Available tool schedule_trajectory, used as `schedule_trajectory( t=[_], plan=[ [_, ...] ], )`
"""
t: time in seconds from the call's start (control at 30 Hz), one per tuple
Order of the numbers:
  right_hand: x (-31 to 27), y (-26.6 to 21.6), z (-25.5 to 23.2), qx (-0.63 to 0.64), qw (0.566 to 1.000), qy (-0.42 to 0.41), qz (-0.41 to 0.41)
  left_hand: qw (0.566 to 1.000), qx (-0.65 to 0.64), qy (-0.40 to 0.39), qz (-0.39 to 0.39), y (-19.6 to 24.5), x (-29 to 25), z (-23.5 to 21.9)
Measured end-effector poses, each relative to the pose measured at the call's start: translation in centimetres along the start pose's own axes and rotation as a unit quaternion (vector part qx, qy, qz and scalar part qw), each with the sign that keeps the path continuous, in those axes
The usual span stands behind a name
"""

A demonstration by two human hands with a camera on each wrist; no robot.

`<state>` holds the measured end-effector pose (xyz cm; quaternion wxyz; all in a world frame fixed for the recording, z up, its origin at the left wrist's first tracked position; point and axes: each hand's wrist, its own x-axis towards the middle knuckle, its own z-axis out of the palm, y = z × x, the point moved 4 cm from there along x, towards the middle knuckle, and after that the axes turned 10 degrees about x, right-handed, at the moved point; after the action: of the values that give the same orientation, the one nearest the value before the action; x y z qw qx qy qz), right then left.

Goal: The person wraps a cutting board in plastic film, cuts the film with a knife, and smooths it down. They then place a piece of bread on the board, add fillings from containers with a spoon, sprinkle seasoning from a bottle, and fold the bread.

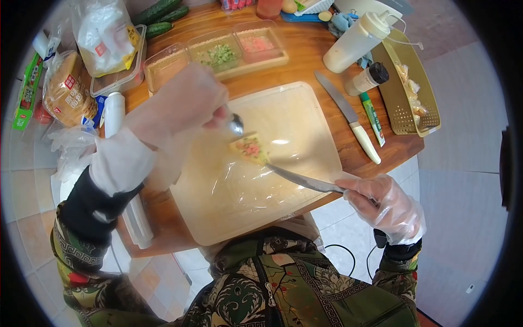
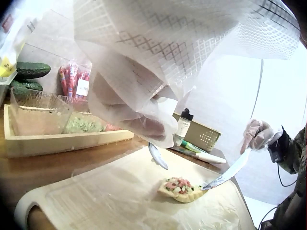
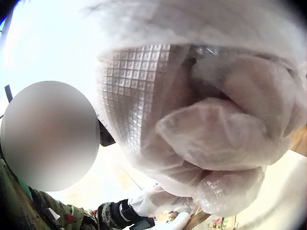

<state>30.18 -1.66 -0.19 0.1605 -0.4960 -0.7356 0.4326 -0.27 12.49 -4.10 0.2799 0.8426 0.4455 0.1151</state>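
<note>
In the head view, a wedge of bread [image 1: 250, 147] topped with pink and green diced bits lies on the cream cutting board [image 1: 218, 218]. Over its far side my left hand [image 1: 190, 101], in a clear plastic glove, grips a spoon [image 1: 236, 125] with the bowl hanging down. From the near right, my gloved right hand [image 1: 384, 207] holds a table knife [image 1: 305, 181], its tip at the bread's right end. In the left wrist view the filled bread [image 2: 184, 195] looks boat-shaped, below the spoon [image 2: 157, 156]. Curled fingers [image 3: 216, 139] fill the right wrist view, hiding the knife.
Behind the board stands a wooden tray [image 1: 256, 66] of clear boxes with green and pink diced food. A white-handled knife [image 1: 364, 141], a shaker [image 1: 366, 80], a squeeze bottle [image 1: 357, 43] and a perforated basket [image 1: 406, 92] are right. Bagged bread [image 1: 71, 90] and a roll [image 1: 115, 117] lie left.
</note>
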Motion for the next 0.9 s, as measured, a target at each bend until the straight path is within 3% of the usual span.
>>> schedule_trajectory(
  t=[0.03, 0.13, 0.27, 0.33, 0.43, 0.57, 0.63, 0.9],
  plan=[
    [-0.1, -0.1, -0.1, -0.003, 1.000, 0.002, -0.010, 0.993, -0.078, -0.033, -0.088, -0.6, -0.1, 0.2],
    [-0.2, -0.7, -0.7, -0.012, 1.000, -0.017, 0.023, 0.997, -0.059, -0.021, -0.047, -0.7, 0.0, 0.0],
    [-0.5, -0.8, -1.4, -0.003, 1.000, -0.006, 0.031, 0.997, -0.057, -0.027, -0.051, 0.2, 0.1, -1.0],
    [-0.4, -0.7, -1.7, 0.013, 0.999, 0.033, 0.001, 0.949, -0.233, 0.006, -0.211, 0.6, -0.3, -1.6],
    [0.3, -0.7, -2.0, 0.022, 0.999, 0.023, 0.039, 0.954, -0.207, 0.024, -0.215, 1.4, 0.0, -2.8],
    [1.3, -0.5, -2.7, 0.037, 0.999, 0.025, 0.022, 0.948, -0.226, 0.033, -0.222, 1.8, 1.1, -3.8],
    [1.8, -0.8, -3.3, 0.042, 0.997, 0.047, 0.043, 0.938, -0.254, 0.070, -0.226, 1.7, 1.9, -4.6],
    [5.7, -0.6, -5.0, 0.035, 0.986, 0.161, -0.005, 0.957, -0.219, 0.080, -0.175, -0.3, 7.9, -6.0]
  ],
)
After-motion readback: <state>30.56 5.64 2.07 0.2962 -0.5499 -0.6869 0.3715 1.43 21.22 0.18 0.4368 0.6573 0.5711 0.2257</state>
